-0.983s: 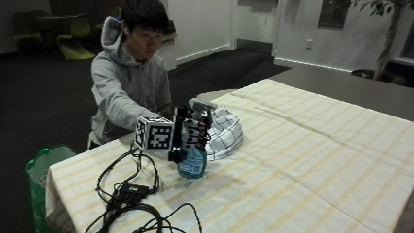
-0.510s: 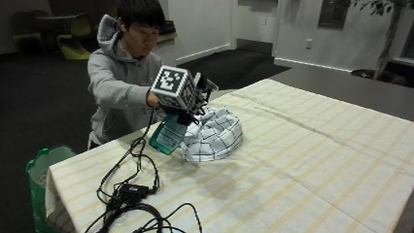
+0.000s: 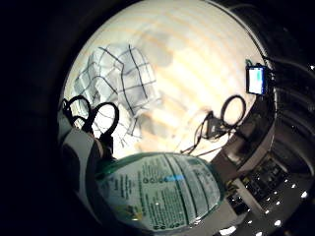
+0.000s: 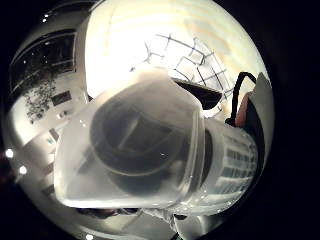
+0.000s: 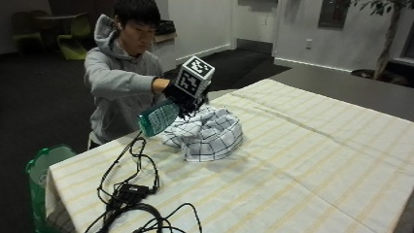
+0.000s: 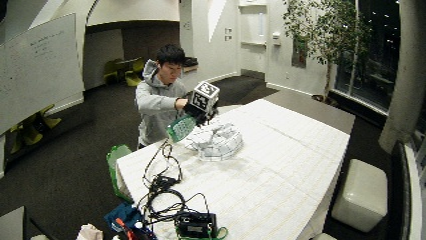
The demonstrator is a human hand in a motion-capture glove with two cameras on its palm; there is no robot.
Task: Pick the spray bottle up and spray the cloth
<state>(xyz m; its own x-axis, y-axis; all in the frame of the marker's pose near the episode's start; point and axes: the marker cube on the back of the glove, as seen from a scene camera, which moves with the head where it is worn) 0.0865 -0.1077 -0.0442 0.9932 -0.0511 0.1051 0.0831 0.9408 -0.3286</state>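
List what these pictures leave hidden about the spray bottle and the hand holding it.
- Spray bottle nozzle: outside view, hidden behind the gloved right hand.
- Trigger finger: thumb side palm view, blocked by the bottle's translucent cap.
- Any mist on the checked cloth: too fine to tell.
- Label text: little finger side palm view, too small.

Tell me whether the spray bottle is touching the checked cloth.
Apart. The outside view shows the spray bottle held tilted in the gloved right hand, with tablecloth visible between it and the checked cloth.

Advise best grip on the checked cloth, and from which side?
Pinch the raised folds at the top of the checked cloth, from above on its far, open side. It lies bunched in a mound on the table; the gloved right hand with the tilted spray bottle crowds the person's side.
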